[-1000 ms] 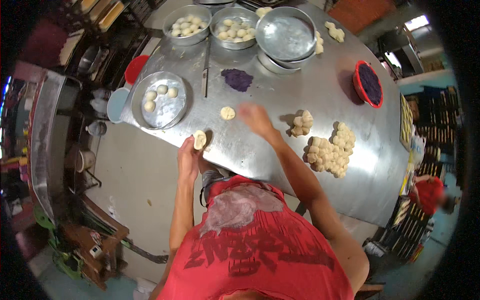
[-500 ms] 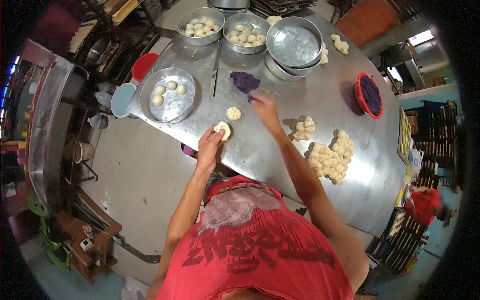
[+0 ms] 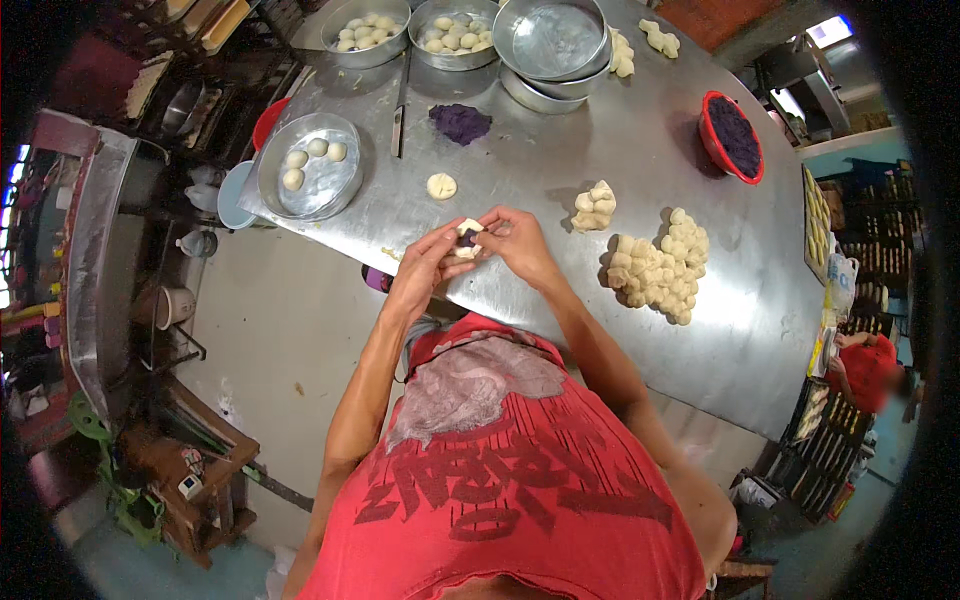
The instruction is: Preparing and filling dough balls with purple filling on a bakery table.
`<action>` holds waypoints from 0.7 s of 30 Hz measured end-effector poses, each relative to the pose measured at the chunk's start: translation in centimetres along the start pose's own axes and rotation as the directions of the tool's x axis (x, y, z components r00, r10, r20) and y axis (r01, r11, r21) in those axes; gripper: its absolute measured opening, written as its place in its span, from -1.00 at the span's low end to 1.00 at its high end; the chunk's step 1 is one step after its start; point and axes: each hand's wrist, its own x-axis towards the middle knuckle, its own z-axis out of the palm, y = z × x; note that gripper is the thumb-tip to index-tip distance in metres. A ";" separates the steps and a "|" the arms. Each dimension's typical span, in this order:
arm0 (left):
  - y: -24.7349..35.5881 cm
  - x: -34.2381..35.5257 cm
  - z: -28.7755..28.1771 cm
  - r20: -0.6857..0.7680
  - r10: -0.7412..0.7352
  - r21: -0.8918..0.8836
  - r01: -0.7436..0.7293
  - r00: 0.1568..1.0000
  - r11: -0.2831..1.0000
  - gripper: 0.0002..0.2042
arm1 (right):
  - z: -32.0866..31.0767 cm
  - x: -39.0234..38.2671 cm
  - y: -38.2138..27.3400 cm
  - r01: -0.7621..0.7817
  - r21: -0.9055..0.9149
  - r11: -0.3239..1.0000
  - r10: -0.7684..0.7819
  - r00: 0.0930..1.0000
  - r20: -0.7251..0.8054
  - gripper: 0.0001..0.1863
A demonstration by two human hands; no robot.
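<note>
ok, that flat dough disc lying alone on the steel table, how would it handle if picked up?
The dough disc is thin and pale, so it would probably sag and stretch rather than stay flat. Lying flat on the bare metal table, it is unlikely to roll. It may stick slightly, judging by how the piece between the left hand and right hand folds.

Bright daylight, steel glare, dark bent fisheye rim

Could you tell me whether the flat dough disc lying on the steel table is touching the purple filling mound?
Apart. The head view shows the flat dough disc lying alone, with bare steel table between it and the purple filling mound.
</note>
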 end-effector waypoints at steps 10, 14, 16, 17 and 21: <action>-2.0 -0.9 0.6 -0.158 0.244 0.328 -0.182 0.957 0.927 -0.63 | 2.1 -1.9 -3.5 0.180 -0.326 0.928 -0.225 0.969 -0.106 -0.80; -1.2 0.0 0.2 0.000 0.378 0.646 -0.289 0.926 0.707 -0.74 | 0.1 -1.7 -4.2 0.204 -0.350 0.914 -0.219 0.976 -0.003 -0.81; -0.3 1.4 0.1 0.052 0.390 0.709 -0.309 0.919 0.633 -0.79 | -0.3 -1.7 -4.2 0.224 -0.305 0.926 -0.225 0.974 0.031 -0.81; -0.5 2.3 0.0 0.053 0.390 0.707 -0.311 0.919 0.635 -0.79 | -0.4 -1.0 -3.4 0.246 -0.467 0.849 -0.261 0.965 0.034 -0.80; -6.2 5.7 -3.5 0.238 0.506 0.907 -0.377 0.829 0.190 -0.86 | 0.0 2.3 4.4 0.249 -0.819 0.518 -0.296 0.950 0.101 -0.76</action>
